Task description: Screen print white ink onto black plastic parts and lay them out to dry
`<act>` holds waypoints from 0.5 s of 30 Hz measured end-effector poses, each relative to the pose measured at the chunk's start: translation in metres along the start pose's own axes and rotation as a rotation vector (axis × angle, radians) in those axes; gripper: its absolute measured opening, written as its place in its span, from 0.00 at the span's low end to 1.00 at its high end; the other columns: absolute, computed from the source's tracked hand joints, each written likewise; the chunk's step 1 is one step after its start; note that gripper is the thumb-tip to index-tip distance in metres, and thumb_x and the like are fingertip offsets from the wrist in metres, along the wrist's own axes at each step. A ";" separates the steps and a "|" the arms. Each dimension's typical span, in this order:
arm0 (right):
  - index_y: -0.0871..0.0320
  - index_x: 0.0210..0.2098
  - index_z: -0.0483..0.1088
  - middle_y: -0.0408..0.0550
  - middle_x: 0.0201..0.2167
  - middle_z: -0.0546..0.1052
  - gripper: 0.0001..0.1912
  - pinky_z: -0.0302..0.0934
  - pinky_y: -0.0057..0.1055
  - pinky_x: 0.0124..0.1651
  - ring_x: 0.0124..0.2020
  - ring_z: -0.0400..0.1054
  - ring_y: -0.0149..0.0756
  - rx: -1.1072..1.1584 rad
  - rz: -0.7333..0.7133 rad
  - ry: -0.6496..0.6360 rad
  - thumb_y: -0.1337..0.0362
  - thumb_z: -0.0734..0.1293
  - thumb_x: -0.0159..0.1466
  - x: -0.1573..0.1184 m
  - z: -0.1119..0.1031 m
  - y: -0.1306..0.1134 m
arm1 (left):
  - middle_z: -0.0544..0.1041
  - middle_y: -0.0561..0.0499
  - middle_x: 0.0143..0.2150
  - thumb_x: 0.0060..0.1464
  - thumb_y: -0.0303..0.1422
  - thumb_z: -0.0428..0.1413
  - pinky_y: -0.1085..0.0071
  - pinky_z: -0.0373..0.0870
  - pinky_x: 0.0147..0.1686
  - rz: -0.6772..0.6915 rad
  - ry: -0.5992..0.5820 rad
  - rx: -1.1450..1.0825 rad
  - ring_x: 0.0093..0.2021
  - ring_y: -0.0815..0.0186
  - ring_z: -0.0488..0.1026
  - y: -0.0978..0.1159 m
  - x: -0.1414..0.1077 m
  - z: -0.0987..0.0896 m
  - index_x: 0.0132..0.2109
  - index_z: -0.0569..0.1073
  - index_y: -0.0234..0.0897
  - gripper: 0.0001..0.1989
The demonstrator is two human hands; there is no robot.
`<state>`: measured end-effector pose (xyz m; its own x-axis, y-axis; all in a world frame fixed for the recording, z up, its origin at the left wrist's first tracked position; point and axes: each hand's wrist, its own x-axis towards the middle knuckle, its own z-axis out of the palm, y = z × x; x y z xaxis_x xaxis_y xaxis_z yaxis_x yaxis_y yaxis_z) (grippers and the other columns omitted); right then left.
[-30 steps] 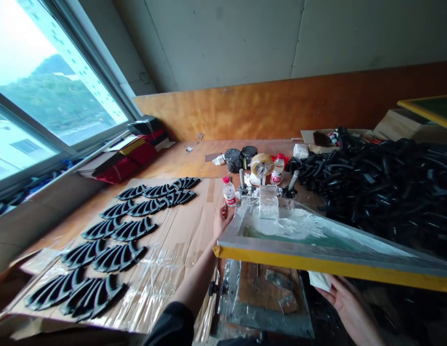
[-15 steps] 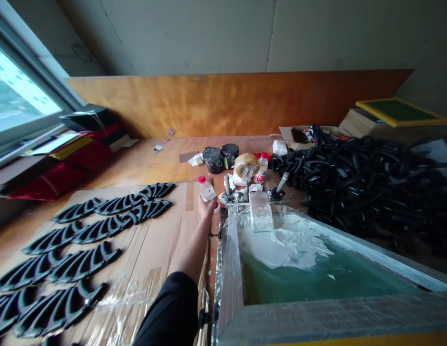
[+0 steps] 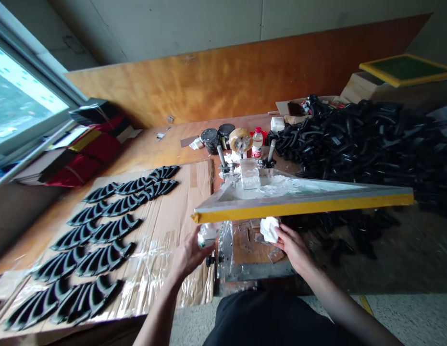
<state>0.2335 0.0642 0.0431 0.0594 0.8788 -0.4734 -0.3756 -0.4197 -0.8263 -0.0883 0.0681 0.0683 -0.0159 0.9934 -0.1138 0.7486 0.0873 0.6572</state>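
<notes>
My left hand (image 3: 189, 254) is closed around a clear plastic bottle (image 3: 208, 232), just under the left corner of a screen-printing frame (image 3: 303, 204); the bottle's top is hidden behind the frame's edge. A crumpled white wad of tissue or cloth (image 3: 269, 229) is pinched in the fingers of my right hand (image 3: 292, 244). The frame is tilted, its yellow front edge raised above both hands. White paste and a pale block (image 3: 249, 174) lie on its mesh. Beneath it is a base board (image 3: 247, 247) with scraps of clear tape.
On the left, rows of black ribbed parts (image 3: 111, 229) lie on cardboard (image 3: 162, 218). A heap of black parts (image 3: 360, 144) covers the right side. Behind the frame stand black tubs (image 3: 210, 141), a tape roll (image 3: 241, 140) and a red-capped bottle (image 3: 257, 143).
The frame's front edge has risen, uncovering the base board. My left hand has come nearer with the bottle, now tipped. My right hand has entered view with the white wad.
</notes>
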 end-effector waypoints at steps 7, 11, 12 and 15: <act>0.56 0.42 0.76 0.48 0.40 0.80 0.20 0.71 0.33 0.43 0.41 0.74 0.39 -0.065 0.012 -0.114 0.50 0.72 0.55 -0.016 -0.003 0.009 | 0.77 0.44 0.47 0.44 0.31 0.61 0.60 0.70 0.43 0.218 -0.137 0.542 0.49 0.52 0.72 0.047 -0.045 0.038 0.60 0.66 0.43 0.33; 0.57 0.43 0.75 0.48 0.39 0.79 0.22 0.70 0.31 0.40 0.40 0.74 0.39 -0.105 0.018 -0.136 0.49 0.71 0.55 -0.021 -0.005 0.012 | 0.76 0.43 0.46 0.46 0.30 0.59 0.61 0.70 0.40 0.272 -0.132 0.652 0.49 0.51 0.71 0.063 -0.041 0.039 0.61 0.65 0.43 0.33; 0.57 0.43 0.75 0.49 0.38 0.79 0.23 0.70 0.32 0.40 0.39 0.74 0.39 -0.111 0.018 -0.145 0.48 0.71 0.55 -0.021 -0.005 0.013 | 0.76 0.43 0.46 0.47 0.30 0.58 0.60 0.70 0.40 0.284 -0.134 0.665 0.49 0.50 0.71 0.067 -0.040 0.038 0.61 0.64 0.43 0.33; 0.57 0.43 0.75 0.48 0.37 0.80 0.24 0.69 0.31 0.37 0.38 0.74 0.40 -0.113 0.019 -0.147 0.47 0.71 0.54 -0.022 -0.005 0.014 | 0.76 0.43 0.44 0.48 0.28 0.57 0.60 0.69 0.40 0.313 -0.150 0.693 0.49 0.50 0.70 0.078 -0.039 0.033 0.60 0.64 0.43 0.31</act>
<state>0.2316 0.0382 0.0404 -0.0861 0.8907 -0.4463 -0.2688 -0.4521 -0.8505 -0.0074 0.0340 0.1000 0.3175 0.9390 -0.1320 0.9480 -0.3115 0.0646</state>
